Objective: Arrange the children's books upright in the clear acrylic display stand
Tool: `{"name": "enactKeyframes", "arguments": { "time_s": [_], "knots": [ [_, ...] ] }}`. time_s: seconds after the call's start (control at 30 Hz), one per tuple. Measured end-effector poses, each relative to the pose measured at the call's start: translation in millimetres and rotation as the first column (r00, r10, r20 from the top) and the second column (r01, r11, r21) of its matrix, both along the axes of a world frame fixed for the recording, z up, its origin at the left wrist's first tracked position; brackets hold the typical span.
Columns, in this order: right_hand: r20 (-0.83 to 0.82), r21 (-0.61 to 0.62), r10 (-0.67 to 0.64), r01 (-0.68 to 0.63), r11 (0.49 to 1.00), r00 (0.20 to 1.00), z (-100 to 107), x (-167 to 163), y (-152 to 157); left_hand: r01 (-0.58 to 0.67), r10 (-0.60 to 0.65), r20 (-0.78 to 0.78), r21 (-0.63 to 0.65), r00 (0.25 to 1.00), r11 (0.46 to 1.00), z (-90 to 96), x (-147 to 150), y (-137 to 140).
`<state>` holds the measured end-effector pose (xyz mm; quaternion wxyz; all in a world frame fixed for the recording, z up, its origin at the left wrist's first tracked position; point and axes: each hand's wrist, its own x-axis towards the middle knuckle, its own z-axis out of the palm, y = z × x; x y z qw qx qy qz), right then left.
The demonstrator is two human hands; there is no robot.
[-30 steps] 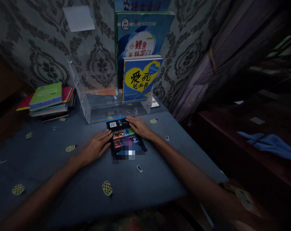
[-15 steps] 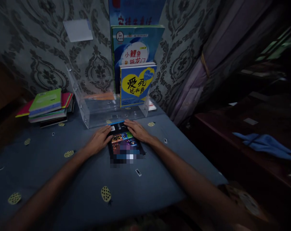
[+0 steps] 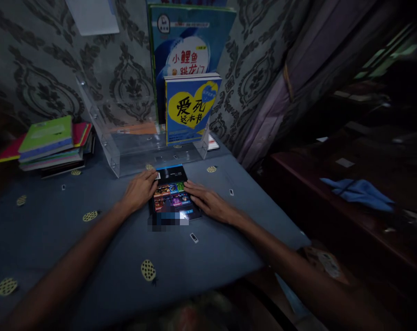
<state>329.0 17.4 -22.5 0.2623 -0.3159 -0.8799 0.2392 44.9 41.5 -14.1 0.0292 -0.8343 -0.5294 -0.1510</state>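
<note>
A dark book [image 3: 174,188] with rows of colourful pictures on its cover lies flat on the blue tablecloth [image 3: 118,257]. My left hand [image 3: 139,189] rests along its left edge, fingers stretched out and touching the upper left corner. Against the right edge lies my right hand [image 3: 208,201], its fingers straight and their tips on the cover. Behind the book stands a clear acrylic rack [image 3: 139,158]. A blue book with a yellow heart [image 3: 189,110] leans in its front tier, and a taller teal book [image 3: 191,34] stands behind that.
A stack of books [image 3: 49,142] sits at the table's left, with a lime-green one on top. A pale purple curtain [image 3: 267,115] hangs to the right of the rack. Beyond the table's right edge, a blue cloth [image 3: 358,193] lies on a dark red surface.
My right hand has slid from the book's top edge down to its right side. My left hand stays at the left edge. The view has tilted downward.
</note>
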Motion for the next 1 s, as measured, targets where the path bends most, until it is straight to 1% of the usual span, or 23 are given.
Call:
{"name": "enactKeyframes", "arguments": {
  "time_s": [0.13,0.2,0.27,0.37,0.47,0.53,0.63,0.7,0.77,0.83,0.93,1.0],
  "knots": [
    [0.032,0.016,-0.004,0.004,1.000,0.999,3,14,-49,-0.021,0.021,-0.019,0.012,1.000,1.000,0.1,2,-1],
    [0.076,0.039,-0.013,0.010,0.999,0.997,4,18,-66,-0.029,0.029,-0.016,0.020,0.999,0.999,-0.1,3,-2],
    [0.114,0.067,-0.015,0.008,0.998,0.993,6,21,-73,-0.047,0.047,-0.007,0.023,0.999,0.999,-0.4,6,-3],
    [0.141,0.121,-0.031,0.014,0.993,0.990,10,20,-73,-0.079,0.080,-0.011,0.031,0.997,0.996,-0.2,11,-6],
    [0.170,0.160,-0.048,0.020,0.987,0.984,14,1,-74,-0.092,0.094,-0.038,0.059,0.995,0.994,1.0,14,-9],
    [0.213,0.150,0.001,-0.034,0.988,0.977,17,-21,-81,-0.100,0.103,-0.039,0.073,0.994,0.992,1.6,16,-11],
    [0.263,0.105,0.119,-0.151,0.983,0.957,25,-54,-93,-0.099,0.101,-0.022,0.098,0.995,0.990,1.1,16,-11],
    [0.276,0.073,0.153,-0.179,0.981,0.949,28,-62,-97,-0.089,0.093,-0.029,0.123,0.995,0.988,0.5,16,-12],
    [0.270,0.068,0.122,-0.145,0.987,0.955,28,-55,-97,-0.085,0.092,-0.046,0.139,0.995,0.987,0.0,16,-12],
    [0.247,0.107,0.029,-0.057,0.993,0.969,22,-36,-92,-0.085,0.093,-0.052,0.139,0.994,0.987,-0.8,15,-11],
    [0.195,0.197,-0.120,0.081,0.977,0.973,12,-4,-82,-0.069,0.074,-0.034,0.125,0.997,0.990,-4.7,12,-8],
    [0.177,0.219,-0.165,0.124,0.968,0.970,10,10,-78,-0.043,0.043,-0.003,0.114,0.999,0.993,-10.1,8,-7]
  ]
}}
